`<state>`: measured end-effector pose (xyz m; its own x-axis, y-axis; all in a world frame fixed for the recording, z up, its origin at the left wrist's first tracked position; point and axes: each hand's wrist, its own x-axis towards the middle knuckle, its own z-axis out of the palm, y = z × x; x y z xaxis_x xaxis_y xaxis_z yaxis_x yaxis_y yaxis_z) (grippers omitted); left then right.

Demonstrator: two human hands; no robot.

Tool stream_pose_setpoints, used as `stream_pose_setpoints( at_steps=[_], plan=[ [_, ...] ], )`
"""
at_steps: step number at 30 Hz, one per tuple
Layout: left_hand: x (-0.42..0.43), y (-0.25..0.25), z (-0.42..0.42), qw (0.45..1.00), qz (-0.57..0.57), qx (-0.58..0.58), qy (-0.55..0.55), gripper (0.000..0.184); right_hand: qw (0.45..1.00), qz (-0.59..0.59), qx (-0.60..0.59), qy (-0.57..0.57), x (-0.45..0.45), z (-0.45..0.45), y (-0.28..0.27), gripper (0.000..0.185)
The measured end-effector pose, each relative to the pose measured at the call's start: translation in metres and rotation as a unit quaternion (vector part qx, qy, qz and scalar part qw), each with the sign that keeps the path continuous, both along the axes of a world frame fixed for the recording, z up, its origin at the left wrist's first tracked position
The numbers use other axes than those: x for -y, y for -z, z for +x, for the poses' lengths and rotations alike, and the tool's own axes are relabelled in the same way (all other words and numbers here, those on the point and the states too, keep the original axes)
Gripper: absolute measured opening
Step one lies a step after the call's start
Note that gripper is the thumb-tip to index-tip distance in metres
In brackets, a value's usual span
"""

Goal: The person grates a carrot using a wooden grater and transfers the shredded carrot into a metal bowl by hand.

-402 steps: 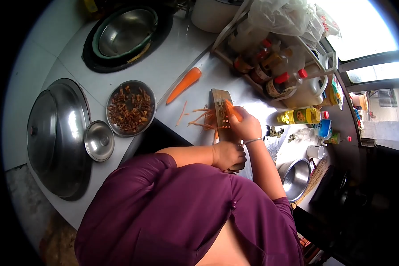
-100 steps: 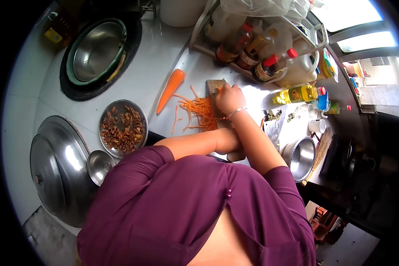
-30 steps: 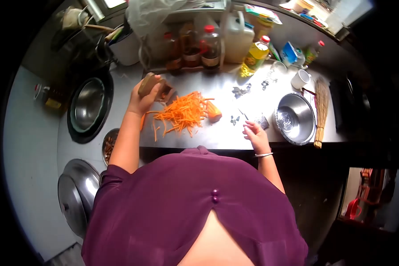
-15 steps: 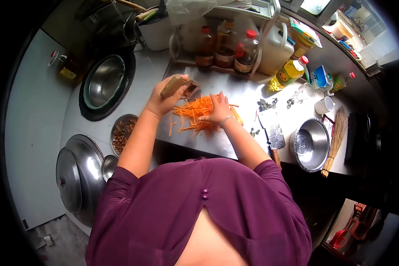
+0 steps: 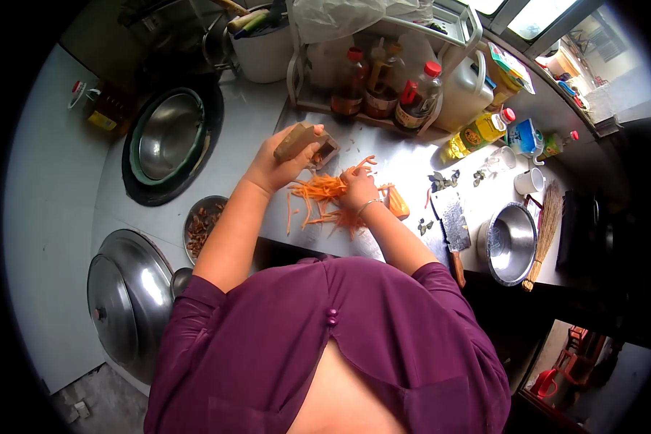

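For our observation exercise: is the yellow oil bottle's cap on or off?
On: the red cap sits at the mouth of the yellow oil bottle.

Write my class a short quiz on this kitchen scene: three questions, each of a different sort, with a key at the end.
1. Multiple choice: What does the left hand hold?
A) a white mug
B) a wooden grater
C) a bottle of oil

2. True or false: The cleaver lies on the worktop beside the round metal bowl, not in it.

3. Fill in the blank: The right hand is at a pile of orange shreds of ____.

Key: 1 B; 2 true; 3 carrot
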<state>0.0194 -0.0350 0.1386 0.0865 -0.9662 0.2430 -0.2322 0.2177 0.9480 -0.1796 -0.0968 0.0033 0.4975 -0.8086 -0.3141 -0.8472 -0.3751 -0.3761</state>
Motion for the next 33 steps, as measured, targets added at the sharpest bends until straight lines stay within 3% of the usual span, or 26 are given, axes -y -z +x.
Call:
stream_pose_setpoints(
  at_steps=[12,14,20,23,27,30,33],
  plan=[
    [0.001,-0.003,0.017,0.999,0.028,-0.018,0.043,0.031,0.984,0.045,0.135,0.108,0.03,-0.023,0.011,0.041],
    [0.003,-0.003,0.016,0.999,0.015,-0.003,0.047,0.031,0.941,0.158,0.25,0.167,0.028,-0.031,-0.03,0.037],
    [0.0,0.001,0.01,0.999,-0.029,0.033,0.013,0.025,0.869,0.194,0.415,0.185,0.038,-0.071,-0.069,0.029],
    [0.001,-0.001,0.002,0.998,-0.037,0.052,0.008,0.023,0.723,0.317,0.595,0.153,0.04,-0.113,-0.1,0.026],
    [0.0,-0.002,-0.008,0.998,-0.004,0.06,-0.008,0.023,0.625,0.327,0.686,0.179,0.033,-0.206,-0.141,0.038],
    [0.0,-0.002,-0.013,0.996,-0.006,0.088,-0.022,0.023,0.707,0.238,0.623,0.235,0.03,-0.297,-0.157,0.037],
    [-0.001,0.001,-0.014,0.994,-0.002,0.106,-0.035,0.023,0.697,0.134,0.636,0.302,0.017,-0.374,-0.15,0.038]
  ],
)
